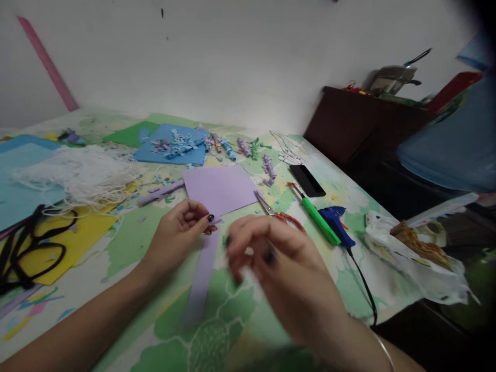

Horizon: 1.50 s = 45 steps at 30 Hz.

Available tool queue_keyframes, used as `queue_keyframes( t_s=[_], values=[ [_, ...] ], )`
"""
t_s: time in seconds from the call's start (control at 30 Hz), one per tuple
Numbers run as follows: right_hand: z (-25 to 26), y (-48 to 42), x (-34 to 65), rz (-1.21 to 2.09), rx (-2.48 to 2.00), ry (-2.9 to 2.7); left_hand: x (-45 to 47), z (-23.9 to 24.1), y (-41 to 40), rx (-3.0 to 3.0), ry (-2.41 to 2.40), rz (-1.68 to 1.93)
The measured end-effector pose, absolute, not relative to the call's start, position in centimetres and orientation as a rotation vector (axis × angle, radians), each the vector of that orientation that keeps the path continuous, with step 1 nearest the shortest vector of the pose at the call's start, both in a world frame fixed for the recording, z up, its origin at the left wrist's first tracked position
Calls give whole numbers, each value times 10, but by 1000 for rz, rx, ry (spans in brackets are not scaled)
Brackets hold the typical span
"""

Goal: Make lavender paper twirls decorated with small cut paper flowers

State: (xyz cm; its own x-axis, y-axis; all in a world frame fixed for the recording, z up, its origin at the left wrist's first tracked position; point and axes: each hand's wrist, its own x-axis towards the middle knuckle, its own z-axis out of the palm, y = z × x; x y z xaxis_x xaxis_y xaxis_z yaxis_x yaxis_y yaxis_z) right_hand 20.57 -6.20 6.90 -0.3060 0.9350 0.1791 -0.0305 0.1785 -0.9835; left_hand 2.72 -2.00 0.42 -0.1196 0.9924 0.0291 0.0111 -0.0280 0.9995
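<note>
A left hand (180, 230) pinched a lavender paper strip (203, 279) that extended over a floral tablecloth (151, 315), near a lavender sheet (221, 187) and orange-handled scissors (270, 211). The right hand (289, 268) was blurred, fingers curled; whether it gripped anything could not be told.

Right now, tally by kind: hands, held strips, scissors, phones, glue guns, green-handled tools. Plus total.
Hands: 2 (left hand, right hand)
Held lavender strip: 1
Orange-handled scissors: 1
Black smartphone: 1
Blue glue gun: 1
Green-handled tool: 1
Total: 7
</note>
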Motion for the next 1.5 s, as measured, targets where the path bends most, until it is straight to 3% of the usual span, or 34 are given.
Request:
queue_keyframes(
  t_s=[0.1, 0.27, 0.63, 1.13, 1.33, 1.5],
  values=[
    [54, -27, 210, 1146, -1031, -1515, 31, 8, -23, 1198, 1336, 1374],
    [22, 5, 201, 1197, -1257, -1863, 34, 10, -25, 1234, 1362, 1419],
    [1, 23, 195, 1536, -1135, -1613, 32, 1, -18, 1054, 1332, 1314],
    [-5, 24, 197, 1452, -1076, -1632, 33, 2, -19, 1039, 1373, 1240],
    [-3, 54, 206, 1171, -1399, -1939, 21, -2, -13, 1749, 1758, 1009],
    [-3, 62, 209, 1042, -1433, -1972, 14, -14, -6, 2064, 1745, 839]
  ],
)
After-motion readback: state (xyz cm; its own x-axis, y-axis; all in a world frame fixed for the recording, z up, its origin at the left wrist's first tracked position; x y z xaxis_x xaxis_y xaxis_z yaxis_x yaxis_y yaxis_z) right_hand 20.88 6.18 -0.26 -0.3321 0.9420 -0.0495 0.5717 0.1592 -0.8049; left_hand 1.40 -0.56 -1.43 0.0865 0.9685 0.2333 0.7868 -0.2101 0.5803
